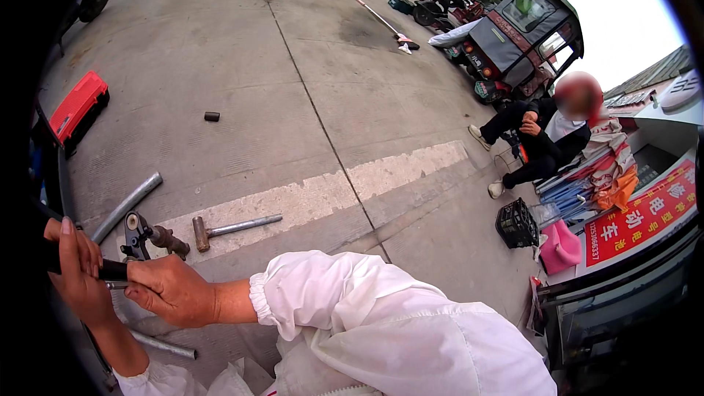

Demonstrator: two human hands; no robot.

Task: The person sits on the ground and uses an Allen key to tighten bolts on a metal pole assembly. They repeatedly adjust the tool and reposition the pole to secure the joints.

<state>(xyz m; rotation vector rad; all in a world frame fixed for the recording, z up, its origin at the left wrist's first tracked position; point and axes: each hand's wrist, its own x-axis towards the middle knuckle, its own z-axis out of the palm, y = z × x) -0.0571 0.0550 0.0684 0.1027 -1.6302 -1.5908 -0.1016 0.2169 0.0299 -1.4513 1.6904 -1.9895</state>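
At the left edge, my left hand [79,279] curls around a dark bar-like piece [113,270], part of it lost in the dark rim. My right hand [174,295] is closed beside it, at the bar's right end. A thin shiny metal rod [116,285] shows just below the bar, next to my right fingers; what it belongs to is hidden. Beyond my hands stands a black bracket-like metal part [135,231] with a rusty cylinder [167,239] at its side. A hammer [201,233] with a metal tube handle lies on the pavement to the right.
Grey pipes lie near my hands, one beyond [130,204] and one nearer [165,345]. A red toolbox [79,106] sits at the far left, a dark short cylinder [212,116] ahead. Right, a helmeted person [557,132] sits near a black crate [515,221] and a three-wheeler [517,37].
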